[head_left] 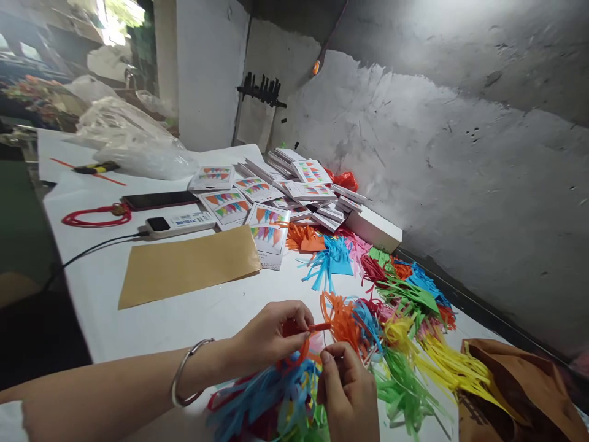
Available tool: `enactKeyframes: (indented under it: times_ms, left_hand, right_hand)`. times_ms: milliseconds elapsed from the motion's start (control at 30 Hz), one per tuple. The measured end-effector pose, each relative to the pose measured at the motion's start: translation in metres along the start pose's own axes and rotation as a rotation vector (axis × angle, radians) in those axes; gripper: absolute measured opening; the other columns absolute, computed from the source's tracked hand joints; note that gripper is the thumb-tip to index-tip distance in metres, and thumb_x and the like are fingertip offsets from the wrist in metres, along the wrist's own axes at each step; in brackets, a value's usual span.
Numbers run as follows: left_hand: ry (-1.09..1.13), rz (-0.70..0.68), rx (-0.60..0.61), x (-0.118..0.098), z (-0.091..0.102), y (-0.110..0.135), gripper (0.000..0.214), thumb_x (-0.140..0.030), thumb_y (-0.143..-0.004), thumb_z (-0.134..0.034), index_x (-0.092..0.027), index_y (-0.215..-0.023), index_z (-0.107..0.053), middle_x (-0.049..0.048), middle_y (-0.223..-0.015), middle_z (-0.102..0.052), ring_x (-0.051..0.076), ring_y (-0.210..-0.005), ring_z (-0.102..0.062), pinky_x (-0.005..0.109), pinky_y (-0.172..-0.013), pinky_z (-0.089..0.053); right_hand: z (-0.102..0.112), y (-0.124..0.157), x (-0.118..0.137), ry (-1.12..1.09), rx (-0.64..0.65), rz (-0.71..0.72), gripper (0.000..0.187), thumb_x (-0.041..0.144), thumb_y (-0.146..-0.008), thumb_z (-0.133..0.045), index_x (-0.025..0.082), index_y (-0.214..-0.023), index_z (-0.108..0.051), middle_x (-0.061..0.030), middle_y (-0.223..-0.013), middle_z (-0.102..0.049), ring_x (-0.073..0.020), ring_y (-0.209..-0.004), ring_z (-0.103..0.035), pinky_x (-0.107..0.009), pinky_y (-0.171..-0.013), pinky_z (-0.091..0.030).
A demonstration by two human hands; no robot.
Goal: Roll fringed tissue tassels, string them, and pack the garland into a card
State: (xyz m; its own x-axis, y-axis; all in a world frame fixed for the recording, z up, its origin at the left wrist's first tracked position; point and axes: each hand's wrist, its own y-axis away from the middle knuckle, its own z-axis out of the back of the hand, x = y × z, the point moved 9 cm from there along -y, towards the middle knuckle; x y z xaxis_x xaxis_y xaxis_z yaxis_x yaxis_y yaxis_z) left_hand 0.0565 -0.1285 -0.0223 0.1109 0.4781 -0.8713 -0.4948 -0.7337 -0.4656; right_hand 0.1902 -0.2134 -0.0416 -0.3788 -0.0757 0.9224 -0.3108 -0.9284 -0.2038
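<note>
One narrow, bright orange strip

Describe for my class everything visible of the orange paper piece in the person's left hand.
The orange paper piece looks like thin tissue. The left hand pinches it between thumb and fingers, above blue fringe strips. Its narrow end seems tightly rolled or twisted and points away from that hand. Orange also shows between the fingers and as a loop below them, probably part of it. A thin strand runs from near this end to the right hand; whether it is fastened is too small to tell.
</note>
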Motion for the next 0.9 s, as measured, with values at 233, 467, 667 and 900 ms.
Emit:
enactKeyframes:
  times_ms: [233,467,667,900]
  left_hand:
    - [-0.168,-0.215,-0.034,-0.017,0.000,0.008,0.015,-0.010,-0.083,-0.060,-0.018,-0.073,-0.052,0.0045,-0.086,-0.067,0.014,-0.077,-0.059,0.025,-0.069,-0.046]
    - [0.015,0.031,0.164,-0.009,-0.016,0.009,0.024,-0.040,-0.095,-0.057,-0.017,-0.094,-0.065,0.0050,-0.089,-0.068,0.016,-0.077,-0.057,0.027,-0.071,-0.046]
    - [0.391,0.312,0.275,0.008,-0.028,0.008,0.050,-0.064,-0.083,-0.068,-0.014,-0.086,-0.068,0.0004,-0.074,-0.063,0.013,-0.068,-0.052,0.025,-0.067,-0.043]
    - [0.059,0.208,0.000,0.007,0.006,0.003,0.036,-0.051,-0.085,-0.068,-0.015,-0.083,-0.070,0.0032,-0.081,-0.067,0.017,-0.077,-0.055,0.028,-0.073,-0.044]
  right_hand:
    - [0.014,0.001,0.010,-0.095,-0.168,0.180,0.027,0.045,-0.095,-0.056,0.020,-0.091,-0.067,-0.0084,-0.104,-0.069,-0.0088,-0.053,-0.055,-0.023,-0.050,-0.047]
    - [0.009,0.000,0.022,-0.035,-0.096,0.375,0.017,0.031,-0.098,-0.054,0.024,-0.093,-0.070,-0.0058,-0.101,-0.068,-0.0178,-0.087,-0.064,-0.027,-0.072,-0.055]
    - [0.015,0.006,0.027,-0.012,-0.172,0.473,0.017,0.029,-0.097,-0.055,0.025,-0.096,-0.072,-0.0071,-0.109,-0.071,-0.0180,-0.087,-0.067,-0.027,-0.069,-0.053]
    - [0.005,0.005,0.003,0.103,-0.207,0.228,0.028,0.045,-0.095,-0.053,0.023,-0.092,-0.070,0.0054,-0.053,-0.056,-0.0112,-0.043,-0.052,-0.022,-0.046,-0.039]
